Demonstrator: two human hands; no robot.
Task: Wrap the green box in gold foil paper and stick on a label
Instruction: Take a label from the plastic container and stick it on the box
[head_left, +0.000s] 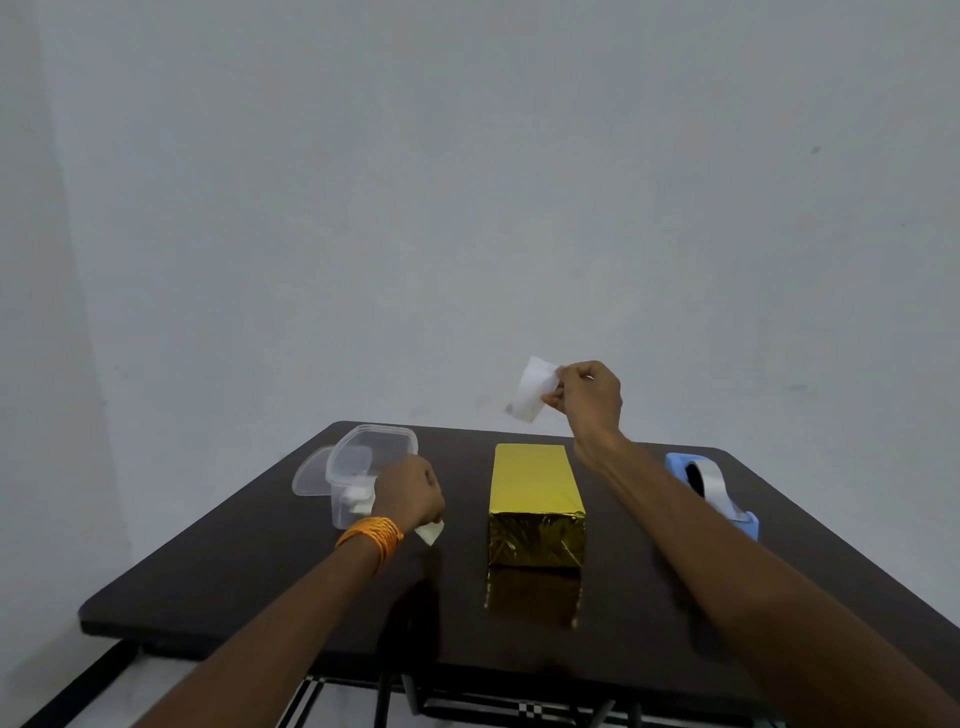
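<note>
Now the box (535, 499) is fully covered in shiny gold foil and stands mid-counter (208, 587). Raised beyond its far end, the right hand (589, 392) pinches a white label (532, 387). Lower on the left, the left hand (410, 493) pinches a small white scrap (430, 531) beside a clear tub (371, 447)

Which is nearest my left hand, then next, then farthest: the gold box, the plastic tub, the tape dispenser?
1. The clear plastic tub, just behind the left hand, table's left.
2. The gold-wrapped box, mid-table, to the hand's right.
3. The blue tape dispenser, far right edge.
</note>
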